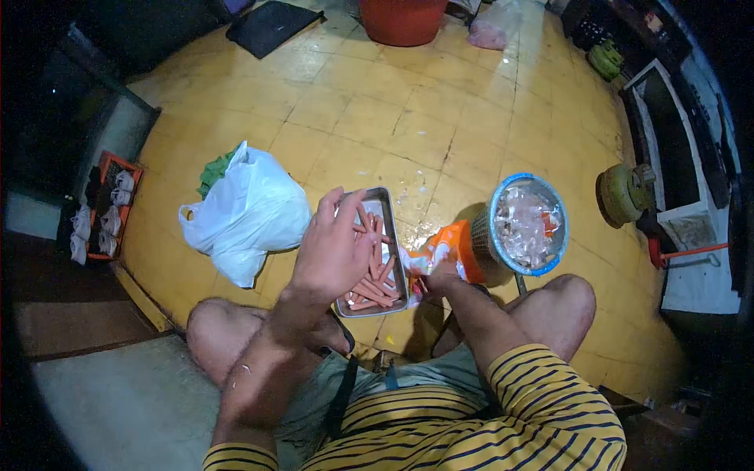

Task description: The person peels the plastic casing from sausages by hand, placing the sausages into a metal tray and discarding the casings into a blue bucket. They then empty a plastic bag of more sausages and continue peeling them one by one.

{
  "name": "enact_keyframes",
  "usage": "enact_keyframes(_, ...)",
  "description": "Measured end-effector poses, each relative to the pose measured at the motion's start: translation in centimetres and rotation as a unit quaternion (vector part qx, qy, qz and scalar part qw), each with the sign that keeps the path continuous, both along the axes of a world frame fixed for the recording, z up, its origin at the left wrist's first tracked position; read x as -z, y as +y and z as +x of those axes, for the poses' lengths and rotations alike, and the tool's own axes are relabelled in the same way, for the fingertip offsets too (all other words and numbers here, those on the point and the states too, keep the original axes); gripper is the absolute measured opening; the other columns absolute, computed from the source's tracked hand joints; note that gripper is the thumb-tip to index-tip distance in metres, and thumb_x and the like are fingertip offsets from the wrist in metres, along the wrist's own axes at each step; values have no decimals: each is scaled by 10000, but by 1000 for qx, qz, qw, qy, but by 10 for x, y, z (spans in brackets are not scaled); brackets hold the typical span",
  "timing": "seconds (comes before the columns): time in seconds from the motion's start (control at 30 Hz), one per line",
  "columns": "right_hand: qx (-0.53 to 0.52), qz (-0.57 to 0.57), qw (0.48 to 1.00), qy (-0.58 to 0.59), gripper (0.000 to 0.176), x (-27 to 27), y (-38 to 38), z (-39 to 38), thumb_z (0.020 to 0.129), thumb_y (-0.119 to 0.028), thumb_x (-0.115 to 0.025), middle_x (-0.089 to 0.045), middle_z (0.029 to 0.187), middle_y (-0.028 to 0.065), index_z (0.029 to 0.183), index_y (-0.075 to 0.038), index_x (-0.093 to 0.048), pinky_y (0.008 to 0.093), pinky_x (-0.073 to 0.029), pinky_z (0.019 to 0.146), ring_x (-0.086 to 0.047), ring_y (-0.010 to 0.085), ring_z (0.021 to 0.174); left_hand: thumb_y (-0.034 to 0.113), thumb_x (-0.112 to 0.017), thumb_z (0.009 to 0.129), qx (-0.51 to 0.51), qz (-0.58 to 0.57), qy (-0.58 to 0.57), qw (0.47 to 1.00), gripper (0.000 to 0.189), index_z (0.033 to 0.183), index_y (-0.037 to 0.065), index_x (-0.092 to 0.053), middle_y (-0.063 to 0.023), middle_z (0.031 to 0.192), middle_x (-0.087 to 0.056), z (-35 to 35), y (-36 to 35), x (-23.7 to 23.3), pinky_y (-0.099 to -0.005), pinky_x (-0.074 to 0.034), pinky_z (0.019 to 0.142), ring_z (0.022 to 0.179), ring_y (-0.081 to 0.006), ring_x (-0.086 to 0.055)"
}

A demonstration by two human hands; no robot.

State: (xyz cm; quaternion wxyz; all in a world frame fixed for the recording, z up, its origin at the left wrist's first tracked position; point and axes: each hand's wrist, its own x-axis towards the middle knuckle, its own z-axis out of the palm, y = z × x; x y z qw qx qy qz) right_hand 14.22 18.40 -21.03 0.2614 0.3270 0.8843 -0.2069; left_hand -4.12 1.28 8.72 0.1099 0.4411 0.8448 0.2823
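A metal tray (401, 292) holding several pinkish sausages (371, 296) stands on the floor between my knees. Above its left side hovers my left hand (336, 245), back upward, with fingers stretched out and nothing visibly held. My right hand (444, 276), just right of the tray, is closed on a crumpled orange and white plastic packet (440, 247). Part of that hand's grip is hidden. Beside the packet stands a basket with a blue rim (562, 228), filled with clear plastic wrappers (525, 228).
A white plastic bag (259, 208) with green leaves (215, 174) lies left of the tray. Farther off are a red tub (403, 22), a dark mat (272, 28) and a green gas cylinder (618, 195). Shoes fill an orange crate (129, 166) at the left.
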Motion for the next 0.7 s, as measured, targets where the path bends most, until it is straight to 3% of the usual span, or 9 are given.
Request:
enact_keyframes(0.03,-93,16,990,-107,495,-5,4,-5,793,-444,-641,-623,1182,191,1116,-70,-659,425,-508,885,-615,354,1081,145,-667,821,4,8,-1,1000,587,1340,32,-416,-286,1342,-387,0,-1,0,-483,-392,1017,1209,-462,-445)
enact_keyframes(0.07,-205,68,971,-97,308,0,5,1,804,-355,-629,-686,1018,177,930,-93,-731,431,-526,826,-665,351,946,141,-663,821,8,18,-2,1000,582,1338,33,-419,-291,1342,-386,0,-2,1,-480,-390,1020,1212,-462,-442)
enact_keyframes(0.17,-159,48,984,-67,248,-15,7,4,783,-280,-641,-691,977,178,962,-129,-723,414,-540,768,-679,326,872,137,-658,822,13,36,16,999,572,1333,31,-426,-290,1335,-392,0,-4,3,-476,-392,1018,1204,-455,-450)
enact_keyframes(0.27,-129,-18,990,50,235,85,33,23,740,-258,-677,-688,922,181,934,-132,-721,411,-537,700,-678,307,810,141,-654,825,18,55,28,998,521,1296,20,-466,-269,1303,-436,4,-5,2,-472,-404,1002,1194,-438,-462)
enact_keyframes(0.3,-126,-12,991,50,235,72,36,23,740,-258,-677,-688,922,181,934,-132,-721,411,-537,700,-678,307,810,141,-654,825,21,60,29,998,521,1296,20,-466,-269,1303,-436,5,-4,3,-472,-404,1002,1194,-438,-462)
enact_keyframes(0.43,-294,-22,955,0,193,-50,51,2,760,-222,-661,-683,822,168,877,-73,-697,417,-511,659,-654,303,713,124,-645,821,56,36,-6,998,436,1223,-4,-534,-239,1195,-543,9,0,7,-443,-432,971,1129,-398,-527)
enact_keyframes(0.5,-188,-66,975,94,177,-105,56,-2,772,-205,-659,-681,797,161,874,-64,-691,403,-511,665,-660,290,714,103,-641,821,71,18,-28,997,411,1202,-20,-547,-230,1174,-567,13,4,10,-426,-439,966,1110,-388,-544)
enact_keyframes(0.57,-199,-55,976,65,144,-178,51,-8,778,-156,-680,-677,796,155,890,-65,-687,379,-511,670,-660,274,723,113,-647,818,102,-43,-55,992,392,1174,-28,-567,-237,1165,-577,20,8,17,-425,-443,967,1110,-388,-550)
enact_keyframes(0.7,-58,-240,927,282,153,-276,30,2,850,-133,-677,-684,798,100,959,-26,-662,347,-514,679,-643,200,722,168,-646,830,172,88,-51,980,607,1365,14,-404,-266,1231,-551,49,17,47,-458,-439,966,1149,-389,-546)
